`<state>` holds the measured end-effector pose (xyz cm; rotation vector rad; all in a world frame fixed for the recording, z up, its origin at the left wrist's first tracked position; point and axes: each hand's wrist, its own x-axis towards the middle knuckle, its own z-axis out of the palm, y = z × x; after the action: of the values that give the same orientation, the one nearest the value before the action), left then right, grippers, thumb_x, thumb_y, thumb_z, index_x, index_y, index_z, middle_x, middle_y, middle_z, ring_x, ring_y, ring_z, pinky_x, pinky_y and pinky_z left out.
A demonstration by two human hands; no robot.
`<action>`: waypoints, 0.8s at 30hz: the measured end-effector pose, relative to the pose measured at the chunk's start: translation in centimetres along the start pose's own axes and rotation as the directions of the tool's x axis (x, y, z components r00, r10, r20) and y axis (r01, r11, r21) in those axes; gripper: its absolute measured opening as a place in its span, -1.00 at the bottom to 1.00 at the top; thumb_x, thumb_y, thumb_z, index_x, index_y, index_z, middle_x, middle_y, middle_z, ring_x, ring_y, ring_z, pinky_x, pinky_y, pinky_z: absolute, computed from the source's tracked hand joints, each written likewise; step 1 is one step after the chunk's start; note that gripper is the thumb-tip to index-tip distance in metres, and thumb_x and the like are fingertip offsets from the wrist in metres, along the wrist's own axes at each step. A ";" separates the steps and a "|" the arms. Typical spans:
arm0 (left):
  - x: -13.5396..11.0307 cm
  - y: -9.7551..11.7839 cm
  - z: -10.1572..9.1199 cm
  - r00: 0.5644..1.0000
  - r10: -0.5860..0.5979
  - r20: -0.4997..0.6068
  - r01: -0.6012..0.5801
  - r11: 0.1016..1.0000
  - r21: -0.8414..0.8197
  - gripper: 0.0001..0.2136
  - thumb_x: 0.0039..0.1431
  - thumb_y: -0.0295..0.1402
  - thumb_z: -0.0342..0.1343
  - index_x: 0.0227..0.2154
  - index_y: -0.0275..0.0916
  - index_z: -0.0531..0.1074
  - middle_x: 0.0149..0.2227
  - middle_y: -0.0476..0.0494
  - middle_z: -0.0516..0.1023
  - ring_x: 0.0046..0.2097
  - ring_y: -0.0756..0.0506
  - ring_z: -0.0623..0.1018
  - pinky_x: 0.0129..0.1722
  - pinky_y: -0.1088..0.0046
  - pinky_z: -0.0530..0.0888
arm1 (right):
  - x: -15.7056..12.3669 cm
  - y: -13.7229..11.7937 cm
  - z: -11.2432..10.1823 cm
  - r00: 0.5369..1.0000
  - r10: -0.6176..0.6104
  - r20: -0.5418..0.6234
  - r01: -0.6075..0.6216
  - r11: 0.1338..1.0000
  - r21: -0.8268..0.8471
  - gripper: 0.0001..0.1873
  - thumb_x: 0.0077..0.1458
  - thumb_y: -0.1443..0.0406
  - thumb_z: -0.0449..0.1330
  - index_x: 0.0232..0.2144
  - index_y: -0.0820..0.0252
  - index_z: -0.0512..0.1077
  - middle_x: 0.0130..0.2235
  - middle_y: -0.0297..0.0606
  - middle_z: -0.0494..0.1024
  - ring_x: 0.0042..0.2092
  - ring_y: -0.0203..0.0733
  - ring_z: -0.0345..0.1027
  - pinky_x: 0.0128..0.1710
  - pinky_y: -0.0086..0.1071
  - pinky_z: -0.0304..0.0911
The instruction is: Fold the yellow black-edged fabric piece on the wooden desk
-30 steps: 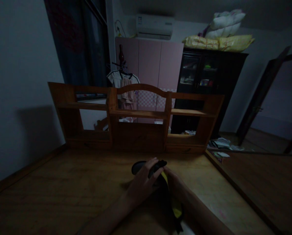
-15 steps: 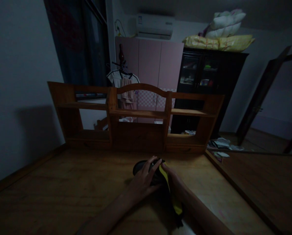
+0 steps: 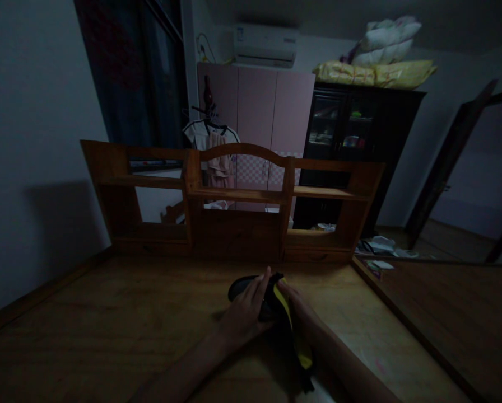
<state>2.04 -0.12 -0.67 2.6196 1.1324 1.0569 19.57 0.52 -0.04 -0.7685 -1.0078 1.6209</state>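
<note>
On the wooden desk, a rounded black object (image 3: 239, 286) with a smooth, slightly shiny surface lies under my left hand (image 3: 245, 310). Its kind is too dark to make out. The left fingers lie across its top, fairly straight and close together, with the thumb on the near side. Against its right side stands a black piece with a yellow face (image 3: 305, 355), long and floppy like an opened pouch or cloth flap. My right hand (image 3: 303, 313) grips its upper edge from the right, and its lower end hangs toward me. Whether the two pieces are joined is hidden.
A wooden shelf unit (image 3: 238, 194) stands along the desk's (image 3: 150, 313) far edge. The wall (image 3: 32, 112) borders the left, a raised rim (image 3: 402, 313) the right. Beyond are a pink wardrobe (image 3: 255, 106), a dark cabinet (image 3: 389, 129) and hanging clothes (image 3: 219, 162).
The left fingers have drawn back from the yellow-faced piece's top edge and straightened over the black object. My right hand and both pieces are almost where they were.
</note>
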 end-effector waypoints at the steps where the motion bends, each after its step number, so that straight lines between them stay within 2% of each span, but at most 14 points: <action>1: 0.0 0.0 0.0 1.000 0.013 0.008 -0.013 1.000 0.011 0.07 0.04 -0.28 0.33 0.34 -0.12 -0.43 0.32 -0.30 0.06 0.30 -0.28 0.19 0.19 0.12 0.33 | 0.1 0.2 -0.1 1.000 -0.013 -0.021 0.012 1.000 -0.022 -0.60 0.09 0.06 0.27 -0.17 0.26 0.55 -0.21 -0.15 0.64 -0.19 -0.02 0.52 -0.05 -0.21 0.31; 6: -0.1 -0.2 0.0 0.997 0.064 0.033 -0.066 0.996 0.060 0.10 0.00 -0.35 0.35 0.34 -0.17 -0.44 0.34 -0.32 0.01 0.31 -0.28 0.16 0.21 0.13 0.31 | 0.3 0.7 -0.4 0.998 -0.043 -0.045 0.039 0.994 -0.102 -0.54 0.06 0.00 0.27 -0.18 0.26 0.54 -0.24 -0.15 0.64 -0.20 0.01 0.52 -0.11 -0.19 0.34; 11: -0.1 0.2 -0.3 0.998 0.048 0.027 -0.050 0.996 0.069 0.09 -0.03 -0.32 0.38 0.34 -0.10 -0.36 0.30 -0.26 0.12 0.27 -0.26 0.24 0.17 0.18 0.37 | 0.4 0.5 -0.5 0.994 -0.071 -0.085 0.056 0.984 -0.168 -0.51 0.01 -0.03 0.29 -0.19 0.25 0.55 -0.25 -0.16 0.64 -0.18 0.00 0.52 -0.08 -0.18 0.33; 17: 0.1 0.4 -0.5 0.998 0.033 -0.057 -0.026 0.992 0.122 0.05 -0.02 -0.36 0.37 0.35 -0.10 -0.31 0.27 -0.27 0.14 0.25 -0.27 0.28 0.15 0.18 0.38 | -0.1 0.1 0.2 0.997 -0.062 -0.048 0.053 0.986 -0.158 -0.52 0.04 -0.04 0.27 -0.20 0.23 0.56 -0.23 -0.16 0.64 -0.16 0.00 0.50 -0.08 -0.20 0.32; 24: 0.0 0.4 -0.8 0.986 0.059 -0.154 -0.033 0.985 0.169 -0.12 0.13 -0.33 0.26 0.35 -0.11 -0.23 0.24 -0.29 0.16 0.26 -0.27 0.25 0.17 0.16 0.36 | -0.7 -0.7 0.9 0.998 -0.047 0.045 0.051 0.993 -0.103 -0.58 0.10 0.01 0.24 -0.15 0.20 0.55 -0.15 -0.15 0.62 -0.08 0.01 0.47 0.01 -0.17 0.26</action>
<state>1.79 -0.48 0.06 2.7417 1.2477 1.2522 19.31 -0.29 0.97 -0.7759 -1.1410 1.5583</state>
